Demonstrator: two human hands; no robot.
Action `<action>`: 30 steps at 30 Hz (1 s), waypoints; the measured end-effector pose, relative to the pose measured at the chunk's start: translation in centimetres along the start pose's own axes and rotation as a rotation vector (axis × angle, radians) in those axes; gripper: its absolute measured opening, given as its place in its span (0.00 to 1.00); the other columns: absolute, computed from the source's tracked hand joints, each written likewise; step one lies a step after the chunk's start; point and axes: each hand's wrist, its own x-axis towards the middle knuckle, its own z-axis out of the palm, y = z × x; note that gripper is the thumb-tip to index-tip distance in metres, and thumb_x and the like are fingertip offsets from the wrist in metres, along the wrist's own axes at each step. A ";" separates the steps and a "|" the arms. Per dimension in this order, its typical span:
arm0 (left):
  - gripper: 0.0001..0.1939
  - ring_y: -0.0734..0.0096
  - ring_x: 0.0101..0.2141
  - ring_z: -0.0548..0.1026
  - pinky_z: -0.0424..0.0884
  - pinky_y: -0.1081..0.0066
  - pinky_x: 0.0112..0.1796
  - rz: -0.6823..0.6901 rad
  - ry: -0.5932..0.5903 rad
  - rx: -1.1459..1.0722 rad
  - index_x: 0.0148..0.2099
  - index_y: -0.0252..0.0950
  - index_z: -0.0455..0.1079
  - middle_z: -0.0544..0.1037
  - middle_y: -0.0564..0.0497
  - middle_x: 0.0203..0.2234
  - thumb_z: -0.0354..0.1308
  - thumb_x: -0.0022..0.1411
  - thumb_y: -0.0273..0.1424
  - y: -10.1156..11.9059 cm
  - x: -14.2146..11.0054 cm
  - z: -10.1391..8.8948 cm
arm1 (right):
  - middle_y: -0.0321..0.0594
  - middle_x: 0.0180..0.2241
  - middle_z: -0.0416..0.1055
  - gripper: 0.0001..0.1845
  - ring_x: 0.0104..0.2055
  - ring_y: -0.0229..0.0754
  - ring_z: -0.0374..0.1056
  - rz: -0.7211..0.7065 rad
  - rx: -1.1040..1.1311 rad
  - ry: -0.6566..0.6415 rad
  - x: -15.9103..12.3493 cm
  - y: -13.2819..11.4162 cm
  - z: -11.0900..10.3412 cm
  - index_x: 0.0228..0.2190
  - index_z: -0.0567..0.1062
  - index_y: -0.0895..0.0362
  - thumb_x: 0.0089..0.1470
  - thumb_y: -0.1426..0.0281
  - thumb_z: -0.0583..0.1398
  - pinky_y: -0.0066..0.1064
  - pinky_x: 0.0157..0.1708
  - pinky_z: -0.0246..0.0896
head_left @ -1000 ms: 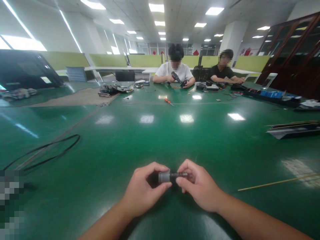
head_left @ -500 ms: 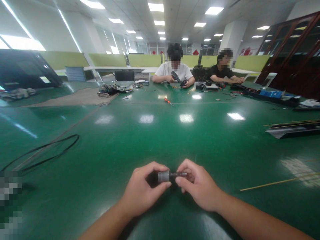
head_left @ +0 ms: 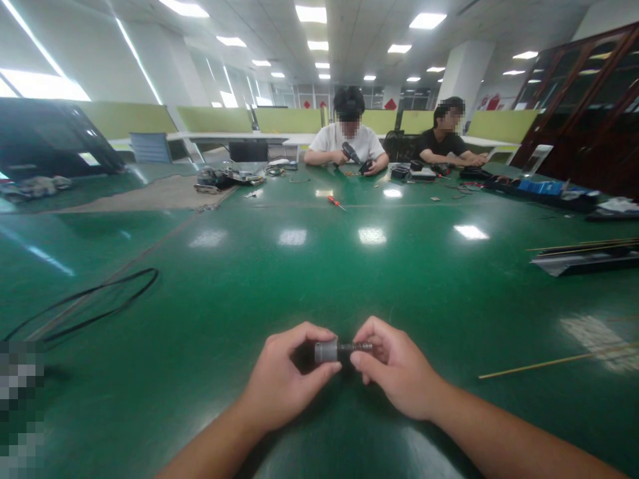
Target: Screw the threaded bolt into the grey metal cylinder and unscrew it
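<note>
A small grey cylinder with a narrow, dark ridged shaft (head_left: 327, 351) lies level between my hands, low over the green table (head_left: 279, 286). My left hand (head_left: 284, 372) grips the wide cylinder end between thumb and fingertips. At the other end, my right hand (head_left: 394, 369) pinches the tip of the shaft (head_left: 357, 346), its fingers curled behind it. The exact kind of part cannot be made out.
A black cable loop (head_left: 124, 303) lies at left, a thin yellow rod (head_left: 539, 364) at right. Farther off are a black tray (head_left: 584, 258) and a red screwdriver (head_left: 335, 201). Across the table sit a person in white (head_left: 369, 141) holding a power drill (head_left: 351, 153) and another in black (head_left: 442, 143).
</note>
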 end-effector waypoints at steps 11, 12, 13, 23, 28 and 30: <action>0.11 0.65 0.34 0.80 0.72 0.68 0.38 -0.007 0.009 0.007 0.42 0.38 0.74 0.82 0.50 0.34 0.67 0.56 0.31 0.1 0.0 0.0 | 0.31 0.24 0.69 0.06 0.23 0.34 0.66 0.003 -0.017 0.001 0.0 0.0 -0.1 0.34 0.67 0.56 0.56 0.69 0.61 0.25 0.25 0.60; 0.11 0.64 0.34 0.80 0.72 0.68 0.38 -0.009 0.010 0.011 0.42 0.38 0.74 0.82 0.50 0.34 0.67 0.56 0.31 0.1 0.0 0.0 | 0.31 0.24 0.69 0.06 0.23 0.34 0.66 0.004 -0.020 0.005 0.0 0.0 -0.1 0.34 0.67 0.56 0.56 0.70 0.61 0.25 0.25 0.60; 0.11 0.64 0.34 0.80 0.72 0.68 0.38 -0.011 0.011 0.014 0.42 0.38 0.74 0.82 0.50 0.34 0.67 0.56 0.31 0.1 0.0 0.0 | 0.31 0.23 0.68 0.06 0.23 0.35 0.66 0.004 -0.025 0.007 0.0 0.0 -0.1 0.34 0.67 0.56 0.56 0.70 0.61 0.25 0.25 0.60; 0.11 0.64 0.34 0.80 0.73 0.68 0.38 0.001 0.029 0.023 0.41 0.38 0.74 0.82 0.50 0.34 0.67 0.55 0.31 0.0 0.0 -0.2 | 0.31 0.25 0.69 0.06 0.23 0.35 0.66 0.000 -0.017 0.006 0.1 0.1 -0.1 0.35 0.67 0.55 0.57 0.70 0.61 0.26 0.25 0.61; 0.10 0.64 0.34 0.80 0.73 0.68 0.37 -0.004 0.038 0.028 0.41 0.37 0.74 0.82 0.50 0.33 0.67 0.55 0.30 0.2 0.1 -0.1 | 0.31 0.24 0.69 0.05 0.23 0.35 0.67 -0.002 -0.026 0.012 0.1 0.2 -0.1 0.35 0.67 0.56 0.57 0.70 0.60 0.26 0.25 0.61; 0.10 0.64 0.34 0.80 0.73 0.68 0.38 -0.002 0.040 0.025 0.41 0.37 0.74 0.82 0.50 0.34 0.67 0.55 0.31 0.2 0.1 -0.1 | 0.31 0.24 0.69 0.06 0.23 0.35 0.67 0.001 -0.017 0.012 0.1 0.2 -0.1 0.35 0.67 0.56 0.56 0.69 0.61 0.25 0.25 0.60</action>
